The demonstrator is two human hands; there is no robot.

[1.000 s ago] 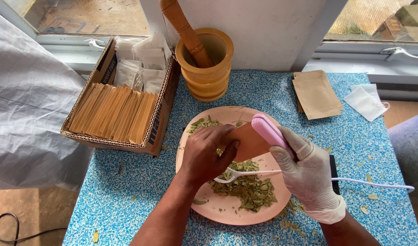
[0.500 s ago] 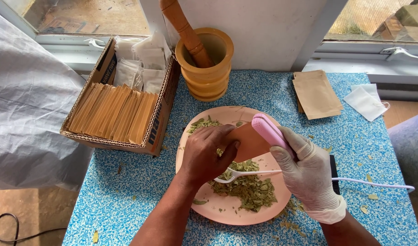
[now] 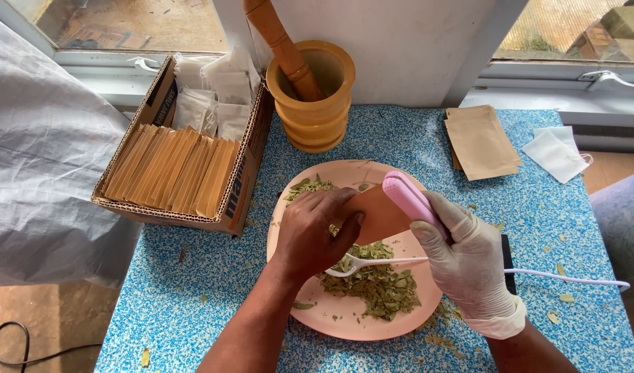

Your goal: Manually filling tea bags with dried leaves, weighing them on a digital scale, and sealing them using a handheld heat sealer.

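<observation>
My bare left hand (image 3: 313,231) pinches one end of a small brown paper pouch (image 3: 378,215) over a pink plate (image 3: 331,319). My right hand (image 3: 469,259), in a white glove, grips a pink handheld sealer (image 3: 408,197) clamped on the pouch's other end. A white cord (image 3: 569,278) trails from the sealer to the right. On the plate lie dried green leaves (image 3: 376,283) and a white plastic spoon (image 3: 372,263), below the pouch.
A wooden mortar (image 3: 317,103) with a pestle (image 3: 282,45) stands behind the plate. A cardboard box (image 3: 237,190) at left holds brown pouches and white filter bags. More brown pouches (image 3: 481,141) and a white bag (image 3: 555,153) lie at right. Grey sheeting (image 3: 41,179) hangs left.
</observation>
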